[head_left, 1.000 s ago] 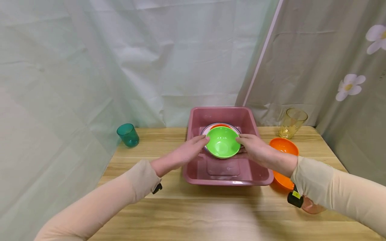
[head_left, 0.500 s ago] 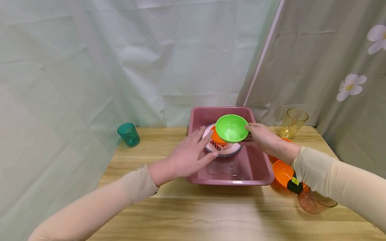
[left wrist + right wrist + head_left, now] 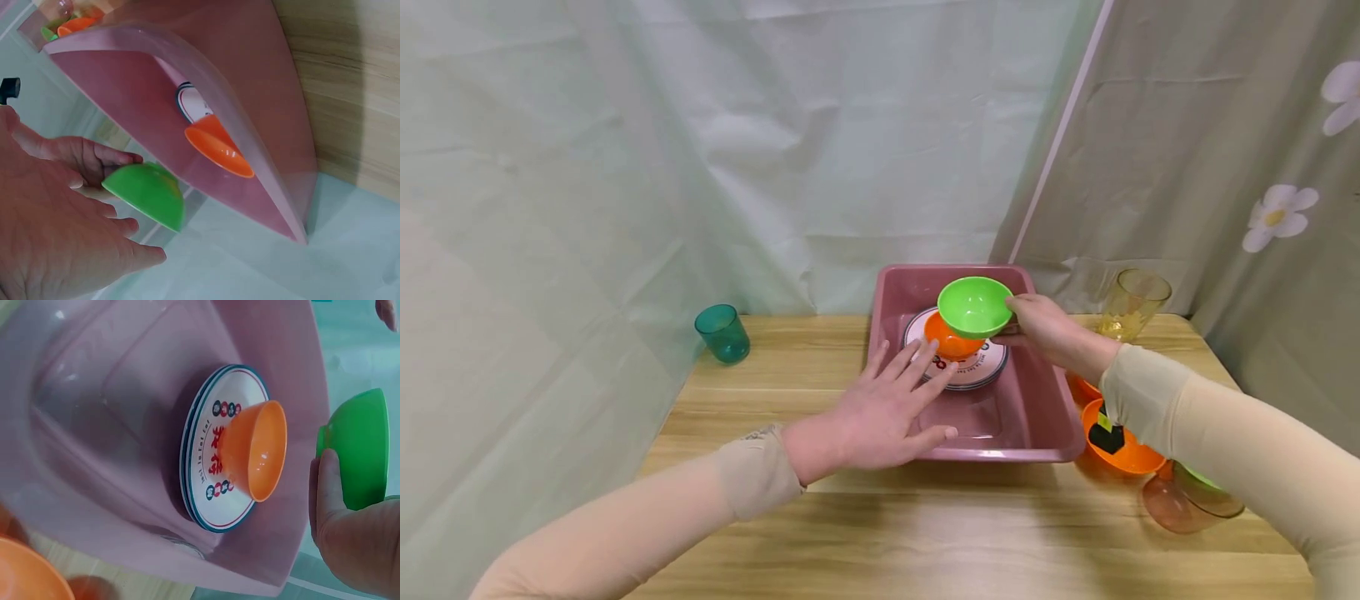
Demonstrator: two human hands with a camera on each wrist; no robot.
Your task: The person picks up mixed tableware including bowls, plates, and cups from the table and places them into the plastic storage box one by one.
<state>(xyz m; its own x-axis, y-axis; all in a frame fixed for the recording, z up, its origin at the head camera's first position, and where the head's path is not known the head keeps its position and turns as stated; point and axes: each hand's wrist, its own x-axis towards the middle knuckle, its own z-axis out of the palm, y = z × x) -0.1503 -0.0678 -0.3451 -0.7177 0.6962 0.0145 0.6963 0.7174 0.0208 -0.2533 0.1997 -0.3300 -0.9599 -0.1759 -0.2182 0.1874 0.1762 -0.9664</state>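
My right hand (image 3: 1051,329) grips a light green bowl (image 3: 975,307) by its right side, its hollow facing up and toward the head camera. In the right wrist view the thumb lies along the bowl's outer wall near the foot. Behind and below it, a small orange bowl (image 3: 255,453) sits on a short stack of white plates (image 3: 212,503) with dark rims and red lettering. The plates lie inside a pink plastic basin (image 3: 985,455). My left hand (image 3: 880,417), fingers spread and holding nothing, hovers over the basin's near left edge.
Right of the basin are orange bowls (image 3: 1138,458), partly hidden by the right arm. A reddish clear cup (image 3: 1176,504) lies nearer, with something green by its mouth. A yellow glass (image 3: 1127,308) stands back right, a teal cup (image 3: 723,333) at left. Curtains hang behind.
The left hand has let go of the green bowl and drawn back toward the near left. My right hand has carried the bowl away and slightly right, uncovering the orange bowl and plates.
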